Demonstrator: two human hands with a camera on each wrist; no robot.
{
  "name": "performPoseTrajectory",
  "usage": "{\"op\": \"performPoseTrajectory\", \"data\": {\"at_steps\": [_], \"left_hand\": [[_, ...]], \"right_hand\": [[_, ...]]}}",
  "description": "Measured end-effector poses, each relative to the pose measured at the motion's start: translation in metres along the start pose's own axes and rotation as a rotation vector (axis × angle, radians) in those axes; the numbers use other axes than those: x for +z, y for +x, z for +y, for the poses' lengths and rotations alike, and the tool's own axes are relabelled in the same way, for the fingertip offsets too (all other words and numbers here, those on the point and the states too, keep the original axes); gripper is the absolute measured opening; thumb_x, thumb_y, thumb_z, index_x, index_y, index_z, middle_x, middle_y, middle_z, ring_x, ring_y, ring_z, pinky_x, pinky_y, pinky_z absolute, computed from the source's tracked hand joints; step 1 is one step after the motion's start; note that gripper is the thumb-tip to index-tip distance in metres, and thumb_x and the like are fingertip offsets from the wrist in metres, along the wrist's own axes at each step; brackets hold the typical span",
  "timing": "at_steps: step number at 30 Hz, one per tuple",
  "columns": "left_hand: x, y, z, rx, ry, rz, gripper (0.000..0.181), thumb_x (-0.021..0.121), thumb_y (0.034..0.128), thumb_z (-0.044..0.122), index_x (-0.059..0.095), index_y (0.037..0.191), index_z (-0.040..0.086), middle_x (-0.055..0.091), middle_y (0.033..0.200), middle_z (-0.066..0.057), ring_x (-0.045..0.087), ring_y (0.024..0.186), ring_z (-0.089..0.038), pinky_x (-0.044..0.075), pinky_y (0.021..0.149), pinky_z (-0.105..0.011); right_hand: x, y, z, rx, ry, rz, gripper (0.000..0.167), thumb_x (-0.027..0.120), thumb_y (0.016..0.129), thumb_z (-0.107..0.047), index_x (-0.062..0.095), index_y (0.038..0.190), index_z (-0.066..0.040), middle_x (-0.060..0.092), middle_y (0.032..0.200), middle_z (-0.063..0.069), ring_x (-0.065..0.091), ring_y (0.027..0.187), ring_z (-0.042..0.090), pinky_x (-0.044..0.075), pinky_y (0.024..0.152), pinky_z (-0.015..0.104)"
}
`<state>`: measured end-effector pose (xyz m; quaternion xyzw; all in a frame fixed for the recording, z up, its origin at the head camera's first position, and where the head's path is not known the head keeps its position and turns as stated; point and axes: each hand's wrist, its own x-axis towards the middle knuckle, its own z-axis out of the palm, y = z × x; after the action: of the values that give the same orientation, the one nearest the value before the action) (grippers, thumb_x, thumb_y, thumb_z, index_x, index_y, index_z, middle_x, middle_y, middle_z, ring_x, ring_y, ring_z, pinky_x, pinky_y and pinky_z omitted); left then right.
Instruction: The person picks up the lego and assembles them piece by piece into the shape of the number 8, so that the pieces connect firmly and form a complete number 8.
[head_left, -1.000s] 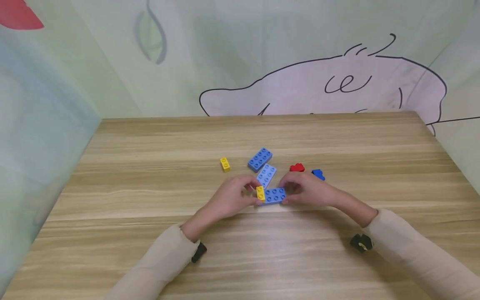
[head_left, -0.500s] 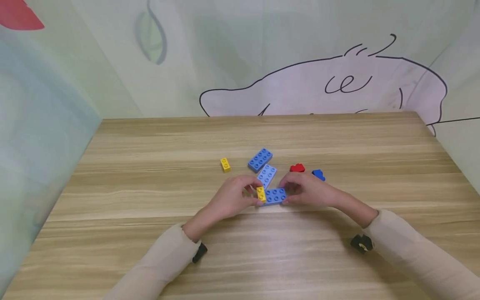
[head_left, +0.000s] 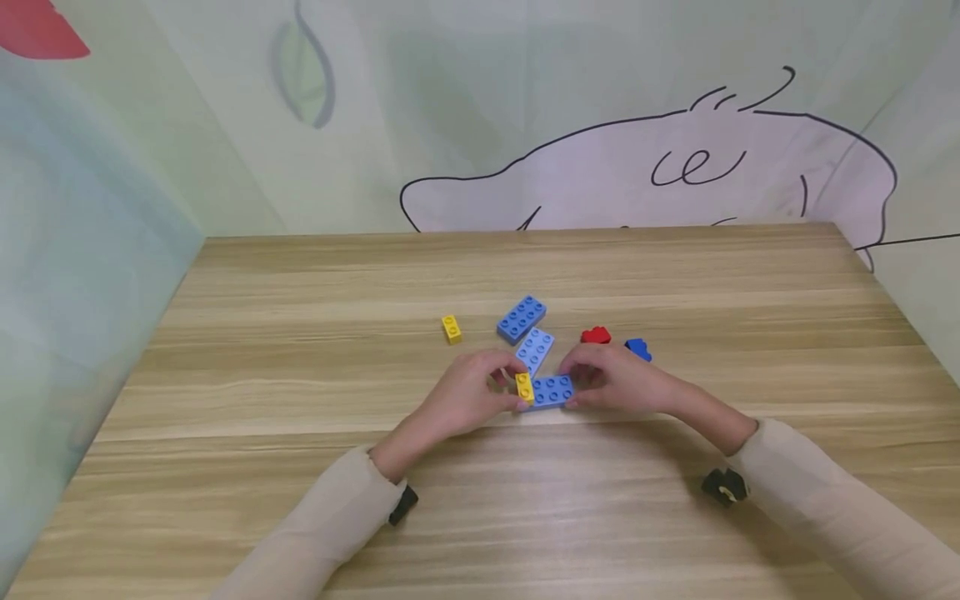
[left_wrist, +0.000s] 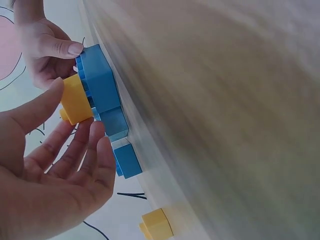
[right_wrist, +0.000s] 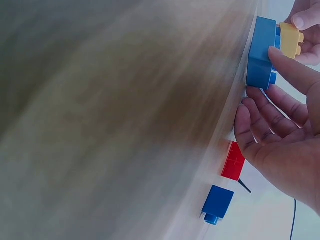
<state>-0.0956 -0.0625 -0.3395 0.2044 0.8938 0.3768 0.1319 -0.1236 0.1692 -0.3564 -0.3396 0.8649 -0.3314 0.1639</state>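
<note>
Yellow brick (head_left: 524,388) sits over the left end of a blue brick (head_left: 553,390) on the bench (head_left: 300,350). My left grip (head_left: 474,393) pinches it; my right grip (head_left: 622,380) holds the blue one's other end. Joining them is, I judge, the present step. Whether it is fully seated I cannot tell; next should come even downward pressing.
</note>
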Motion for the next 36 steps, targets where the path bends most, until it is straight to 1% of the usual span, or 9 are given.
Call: {"op": "performPoseTrajectory", "data": {"at_steps": [6, 12, 21, 26, 32, 36], "left_hand": [[-0.0004, 0.0006, 0.0023, -0.021, 0.006, 0.003, 0.035, 0.076, 0.0730, 0.013, 0.063, 0.105, 0.007, 0.063, 0.100, -0.003, 0.057, 0.084, -0.016, 0.047, 0.071, -0.026], [0.0007, 0.0033, 0.0035, -0.032, 0.022, -0.012, 0.034, 0.077, 0.0733, 0.014, 0.063, 0.104, 0.008, 0.062, 0.098, -0.001, 0.056, 0.083, -0.015, 0.046, 0.069, -0.024], [0.0011, 0.0051, 0.0042, -0.066, -0.018, -0.018, 0.033, 0.078, 0.0715, 0.013, 0.064, 0.101, 0.008, 0.062, 0.095, 0.000, 0.055, 0.081, -0.015, 0.046, 0.068, -0.024], [0.0007, 0.0058, 0.0034, -0.065, -0.019, -0.023, 0.033, 0.078, 0.0712, 0.013, 0.064, 0.100, 0.007, 0.062, 0.093, 0.000, 0.055, 0.079, -0.015, 0.046, 0.067, -0.024], [0.0000, 0.0058, 0.0041, -0.091, -0.026, -0.023, 0.032, 0.078, 0.0704, 0.012, 0.065, 0.099, 0.008, 0.062, 0.091, 0.001, 0.054, 0.079, -0.016, 0.045, 0.066, -0.024], [0.0000, 0.0058, 0.0045, -0.097, -0.034, -0.021, 0.031, 0.078, 0.0699, 0.011, 0.065, 0.098, 0.008, 0.062, 0.091, 0.000, 0.054, 0.078, -0.016, 0.045, 0.065, -0.024]], "right_hand": [[-0.0014, -0.0003, -0.0005, 0.001, 0.005, -0.006, 0.032, 0.075, 0.076, -0.014, 0.061, 0.103, -0.004, 0.061, 0.098, 0.003, 0.054, 0.085, 0.018, 0.050, 0.074, 0.028], [-0.0006, -0.0008, -0.0004, 0.004, 0.007, -0.004, 0.032, 0.075, 0.076, -0.014, 0.061, 0.103, -0.004, 0.061, 0.098, 0.003, 0.054, 0.085, 0.018, 0.050, 0.074, 0.028], [-0.0008, -0.0009, -0.0021, 0.013, -0.006, -0.002, 0.032, 0.075, 0.075, -0.013, 0.062, 0.103, -0.006, 0.060, 0.097, 0.001, 0.054, 0.086, 0.016, 0.050, 0.075, 0.027], [-0.0007, -0.0004, -0.0020, 0.024, -0.008, -0.005, 0.032, 0.075, 0.075, -0.014, 0.062, 0.104, -0.006, 0.060, 0.098, 0.000, 0.054, 0.087, 0.017, 0.050, 0.076, 0.027], [-0.0005, 0.0003, -0.0019, 0.018, -0.012, -0.007, 0.032, 0.075, 0.076, -0.013, 0.062, 0.104, -0.006, 0.060, 0.098, 0.001, 0.054, 0.087, 0.017, 0.050, 0.075, 0.027], [0.0000, 0.0002, -0.0021, 0.020, -0.012, -0.009, 0.032, 0.075, 0.076, -0.014, 0.062, 0.104, -0.006, 0.060, 0.098, 0.001, 0.054, 0.087, 0.017, 0.049, 0.076, 0.027]]}}
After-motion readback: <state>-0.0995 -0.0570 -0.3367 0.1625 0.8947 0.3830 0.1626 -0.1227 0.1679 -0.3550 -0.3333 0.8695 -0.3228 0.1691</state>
